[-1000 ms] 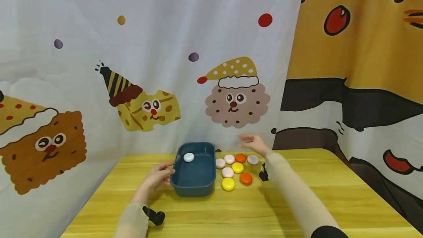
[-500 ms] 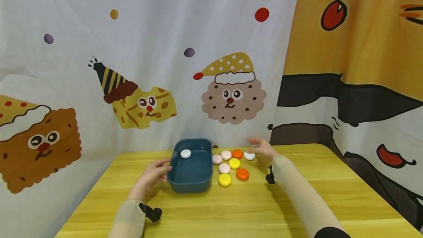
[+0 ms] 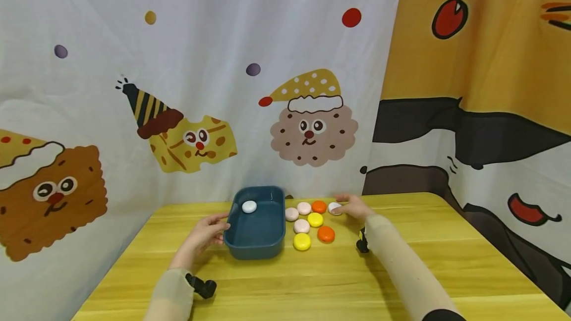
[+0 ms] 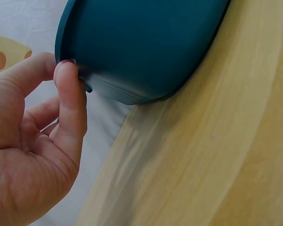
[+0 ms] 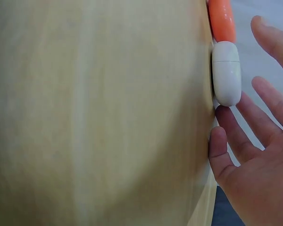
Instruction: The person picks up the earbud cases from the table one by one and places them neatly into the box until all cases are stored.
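Observation:
My left hand holds the left rim of a dark blue rectangular tub, thumb and finger at its edge; in the left wrist view the tub's wall stands beside the fingertips. Inside the tub lies a white round disc. At the back of the table, my right hand reaches around another white disc. The right wrist view shows this rounded white piece with a thin seam line, still on the table. Spread fingers lie close to it, some seeming to touch its edge.
Right of the tub lie several loose discs: orange, pale pink and yellow. They sit close together on the wooden table. A patterned curtain hangs right behind the table's back edge.
My right hand has moved from above the back of the discs over to the right and down to the white disc. The left hand stays at the tub. The head view has shifted slightly.

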Available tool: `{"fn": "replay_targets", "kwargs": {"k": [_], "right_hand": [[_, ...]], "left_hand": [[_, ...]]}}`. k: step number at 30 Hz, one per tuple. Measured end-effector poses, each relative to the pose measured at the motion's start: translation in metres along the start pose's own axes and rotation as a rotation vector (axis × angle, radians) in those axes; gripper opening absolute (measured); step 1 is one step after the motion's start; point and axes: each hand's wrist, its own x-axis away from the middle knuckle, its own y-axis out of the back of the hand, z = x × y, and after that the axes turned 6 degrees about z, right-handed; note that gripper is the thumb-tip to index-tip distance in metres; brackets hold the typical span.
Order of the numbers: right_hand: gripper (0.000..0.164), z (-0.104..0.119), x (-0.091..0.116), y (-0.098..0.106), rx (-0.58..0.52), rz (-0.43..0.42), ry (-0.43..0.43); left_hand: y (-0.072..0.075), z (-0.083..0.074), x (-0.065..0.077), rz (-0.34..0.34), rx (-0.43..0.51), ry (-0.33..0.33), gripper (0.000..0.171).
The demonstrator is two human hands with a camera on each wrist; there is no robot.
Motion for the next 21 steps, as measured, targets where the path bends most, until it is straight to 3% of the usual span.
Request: {"fn": "replay_targets", "kwargs": {"k": [5,10,21], "right_hand": [[0.065,0.0005,-0.0014,-0.0026,0.031,-0.009,0.022],[0.066,0.0028,-0.0005,-0.0072,0.016,-0.020,-0.019],[0.063,0.0012,-0.0043,-0.0086,0.151,-0.028,-0.036]], "left_hand": [[0.0008,0.0007,0.0008,-0.003,-0.001,-0.003,0.053],[0.0002,0.0021,0.0022,-0.003,0.007,-0.007,0.054],[-0.0009,-0.0004,0.0027,-0.002,0.008,-0.002,0.058]]}}
